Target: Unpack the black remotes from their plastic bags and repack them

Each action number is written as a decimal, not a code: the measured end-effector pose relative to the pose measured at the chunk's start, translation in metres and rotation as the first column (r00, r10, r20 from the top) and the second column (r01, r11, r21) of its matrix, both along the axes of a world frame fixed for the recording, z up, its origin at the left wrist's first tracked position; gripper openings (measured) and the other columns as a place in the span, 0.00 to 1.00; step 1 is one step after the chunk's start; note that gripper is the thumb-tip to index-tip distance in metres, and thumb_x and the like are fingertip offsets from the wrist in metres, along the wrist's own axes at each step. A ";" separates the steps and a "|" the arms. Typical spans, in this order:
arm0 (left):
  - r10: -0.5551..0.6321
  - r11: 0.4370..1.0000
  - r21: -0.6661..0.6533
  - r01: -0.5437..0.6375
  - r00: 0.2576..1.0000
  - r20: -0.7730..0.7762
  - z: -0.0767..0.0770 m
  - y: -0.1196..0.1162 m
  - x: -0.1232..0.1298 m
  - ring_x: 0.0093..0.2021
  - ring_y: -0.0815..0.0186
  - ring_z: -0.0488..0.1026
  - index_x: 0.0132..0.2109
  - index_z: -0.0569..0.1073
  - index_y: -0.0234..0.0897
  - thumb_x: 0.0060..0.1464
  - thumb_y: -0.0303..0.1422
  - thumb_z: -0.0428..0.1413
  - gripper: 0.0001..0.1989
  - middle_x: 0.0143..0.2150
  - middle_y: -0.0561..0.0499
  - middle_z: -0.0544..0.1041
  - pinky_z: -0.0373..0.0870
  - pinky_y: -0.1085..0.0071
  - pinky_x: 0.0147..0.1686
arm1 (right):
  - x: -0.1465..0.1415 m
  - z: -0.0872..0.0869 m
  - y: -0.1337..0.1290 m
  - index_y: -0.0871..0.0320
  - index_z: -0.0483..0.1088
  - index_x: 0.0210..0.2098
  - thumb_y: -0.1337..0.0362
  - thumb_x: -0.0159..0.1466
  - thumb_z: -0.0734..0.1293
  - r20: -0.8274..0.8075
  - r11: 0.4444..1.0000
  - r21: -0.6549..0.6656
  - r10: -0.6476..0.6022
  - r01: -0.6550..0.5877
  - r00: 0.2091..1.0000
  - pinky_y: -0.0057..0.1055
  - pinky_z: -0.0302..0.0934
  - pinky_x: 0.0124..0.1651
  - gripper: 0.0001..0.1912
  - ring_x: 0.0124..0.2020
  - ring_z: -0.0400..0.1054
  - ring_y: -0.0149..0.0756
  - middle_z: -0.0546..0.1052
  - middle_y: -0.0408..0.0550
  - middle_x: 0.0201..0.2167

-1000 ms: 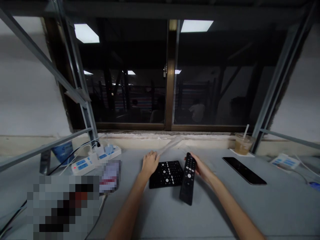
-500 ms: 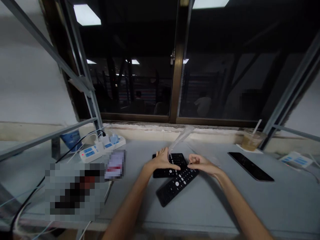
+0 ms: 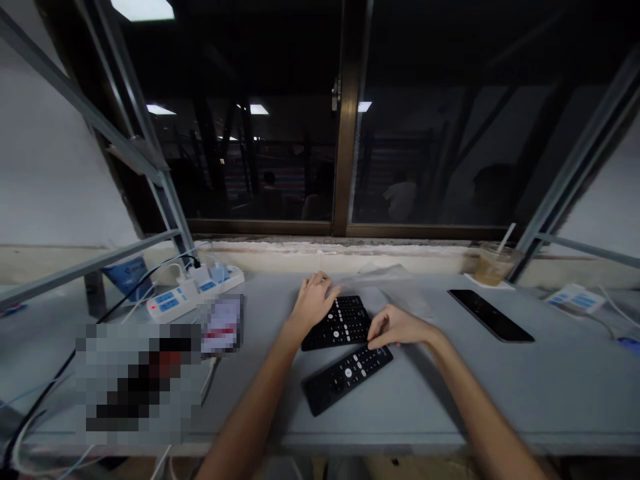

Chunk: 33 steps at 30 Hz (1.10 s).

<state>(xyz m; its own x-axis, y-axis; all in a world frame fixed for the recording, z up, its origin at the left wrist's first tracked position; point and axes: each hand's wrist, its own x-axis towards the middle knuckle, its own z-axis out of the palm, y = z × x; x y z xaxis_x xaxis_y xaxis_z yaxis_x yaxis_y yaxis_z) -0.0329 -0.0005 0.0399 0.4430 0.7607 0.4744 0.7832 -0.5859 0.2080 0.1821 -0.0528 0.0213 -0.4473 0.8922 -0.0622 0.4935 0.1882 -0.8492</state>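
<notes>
Two black remotes (image 3: 345, 327) lie side by side on the grey table, their left ends partly beneath my left hand (image 3: 315, 300). That hand rests over them with its fingers spread, touching the upper one. A separate black remote (image 3: 349, 379) lies slantwise nearer the front edge. At its upper right end is my right hand (image 3: 395, 325), thumb and fingers curled together near the corners of the remotes; whether anything is between the fingertips is too small to make out. Behind both hands lies a crumpled clear plastic bag (image 3: 400, 287).
A black phone (image 3: 490, 315) and a drink cup (image 3: 493, 265) are to the right. At left are a white power strip (image 3: 173, 301) with cables, a blue container (image 3: 129, 277) and a lit phone (image 3: 223, 325). A window stands behind the table.
My left hand has shifted back and left, uncovering more of the paired remotes. The slanted remote now lies apart from them. The plastic has dropped flatter behind, and the view has shifted slightly.
</notes>
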 end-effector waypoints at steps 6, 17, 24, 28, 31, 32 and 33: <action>0.075 0.996 0.045 -0.074 0.997 -0.020 0.002 0.003 -0.002 0.45 0.62 0.66 0.39 0.72 0.36 0.60 0.37 0.43 0.15 0.43 0.48 0.71 0.58 0.66 0.46 | -0.002 0.005 -0.005 0.58 0.75 0.22 0.57 0.43 0.73 0.096 0.997 0.079 -0.026 0.019 0.995 0.22 0.51 0.17 0.11 0.15 0.58 0.24 0.72 0.41 0.16; 0.211 0.977 0.022 -0.211 0.977 0.008 0.004 0.002 -0.003 0.47 0.60 0.66 0.43 0.70 0.38 0.58 0.36 0.46 0.12 0.44 0.47 0.72 0.58 0.65 0.47 | -0.031 0.004 -0.012 0.55 0.77 0.28 0.56 0.42 0.74 0.093 0.941 0.160 0.287 -0.298 0.953 0.24 0.51 0.24 0.15 0.24 0.57 0.26 0.68 0.40 0.22; 0.158 0.987 -0.008 -0.158 0.986 0.046 0.005 0.003 -0.005 0.50 0.61 0.64 0.52 0.65 0.41 0.54 0.26 0.46 0.18 0.48 0.49 0.72 0.57 0.65 0.49 | -0.037 -0.006 -0.009 0.57 0.74 0.25 0.59 0.46 0.71 0.054 0.962 0.166 0.211 -0.217 0.976 0.24 0.49 0.23 0.09 0.21 0.55 0.25 0.66 0.38 0.18; 0.144 0.990 -0.007 -0.143 0.989 0.030 0.003 0.003 -0.004 0.48 0.60 0.66 0.46 0.69 0.40 0.51 0.27 0.49 0.14 0.45 0.49 0.73 0.59 0.65 0.48 | -0.040 -0.003 -0.008 0.58 0.71 0.23 0.57 0.45 0.73 -0.008 0.966 0.230 0.121 -0.115 0.993 0.24 0.49 0.23 0.12 0.21 0.56 0.26 0.65 0.38 0.18; 0.117 0.993 -0.033 -0.117 0.993 -0.001 0.003 0.001 -0.001 0.47 0.60 0.67 0.44 0.70 0.40 0.50 0.29 0.50 0.13 0.44 0.49 0.74 0.59 0.65 0.48 | -0.037 0.002 -0.005 0.57 0.68 0.27 0.55 0.45 0.73 -0.159 0.916 0.374 -0.094 0.148 0.983 0.24 0.52 0.25 0.16 0.23 0.57 0.27 0.67 0.40 0.22; 0.105 0.994 -0.042 -0.105 0.994 -0.009 0.003 0.001 0.000 0.47 0.60 0.68 0.43 0.71 0.40 0.50 0.29 0.51 0.13 0.43 0.49 0.74 0.59 0.66 0.48 | -0.034 0.004 -0.003 0.57 0.68 0.29 0.54 0.46 0.72 -0.212 0.864 0.428 -0.188 0.264 0.959 0.25 0.53 0.26 0.17 0.23 0.58 0.27 0.67 0.40 0.24; 0.095 0.994 -0.053 -0.096 0.995 -0.015 0.002 0.000 0.002 0.46 0.61 0.68 0.43 0.71 0.41 0.50 0.30 0.51 0.12 0.43 0.50 0.74 0.60 0.67 0.47 | -0.030 0.005 -0.001 0.56 0.67 0.31 0.53 0.47 0.71 -0.252 0.795 0.483 -0.275 0.367 0.928 0.25 0.54 0.27 0.17 0.24 0.58 0.28 0.67 0.41 0.25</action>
